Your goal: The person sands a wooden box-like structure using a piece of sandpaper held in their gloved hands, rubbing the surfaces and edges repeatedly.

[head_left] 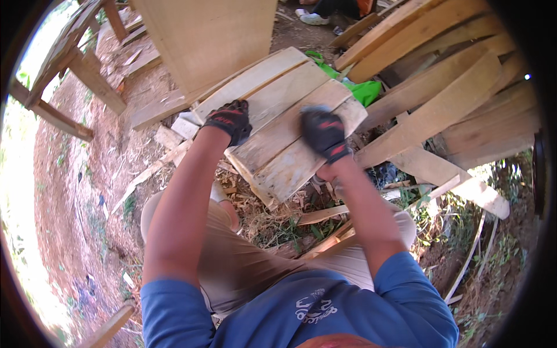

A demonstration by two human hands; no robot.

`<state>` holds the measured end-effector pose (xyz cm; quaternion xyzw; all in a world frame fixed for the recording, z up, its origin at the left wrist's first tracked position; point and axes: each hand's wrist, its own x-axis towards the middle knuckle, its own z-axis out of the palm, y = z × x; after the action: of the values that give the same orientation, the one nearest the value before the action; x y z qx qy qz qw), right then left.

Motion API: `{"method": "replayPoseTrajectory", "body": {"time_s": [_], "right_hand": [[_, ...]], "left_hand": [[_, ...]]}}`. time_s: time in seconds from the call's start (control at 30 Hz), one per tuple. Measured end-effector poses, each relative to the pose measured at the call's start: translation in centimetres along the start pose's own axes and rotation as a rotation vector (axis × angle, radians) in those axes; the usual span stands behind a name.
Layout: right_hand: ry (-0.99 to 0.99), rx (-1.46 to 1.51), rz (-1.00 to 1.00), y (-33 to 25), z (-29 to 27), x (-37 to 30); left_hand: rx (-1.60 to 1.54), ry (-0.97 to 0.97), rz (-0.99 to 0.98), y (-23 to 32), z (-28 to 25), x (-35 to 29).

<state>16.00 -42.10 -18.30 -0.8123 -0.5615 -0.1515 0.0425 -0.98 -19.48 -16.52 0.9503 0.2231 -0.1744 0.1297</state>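
Observation:
A panel of several pale wooden planks (278,110) joined side by side lies tilted in front of me, above the ground. My left hand (231,120), in a black glove with red marks, grips the panel's left edge. My right hand (324,133), gloved the same way, presses on the panel's lower right part, blurred by motion; whether it holds anything else I cannot tell.
A stack of long boards (458,87) leans at the right. A large upright plywood sheet (209,35) stands behind the panel. Green plastic (362,90) shows under the boards. Wood scraps (316,216) and dry grass litter the dirt. Another person's shoe (313,18) is at the top.

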Motion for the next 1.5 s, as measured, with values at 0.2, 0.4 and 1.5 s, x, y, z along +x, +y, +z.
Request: {"method": "replayPoseTrajectory", "body": {"time_s": [0.2, 0.4, 1.5], "right_hand": [[0.082, 0.166, -0.037, -8.8, -1.3, -2.4], [0.317, -0.333, 0.333, 5.4, 2.0, -0.2], [0.13, 0.193, 0.792, 3.0, -0.8, -6.2]], "left_hand": [[0.101, 0.083, -0.069, 2.9, 0.6, -0.7], [0.319, 0.158, -0.272, 5.5, 4.1, 0.5], [0.5, -0.068, -0.412, 9.4, 2.0, 0.7]]}}
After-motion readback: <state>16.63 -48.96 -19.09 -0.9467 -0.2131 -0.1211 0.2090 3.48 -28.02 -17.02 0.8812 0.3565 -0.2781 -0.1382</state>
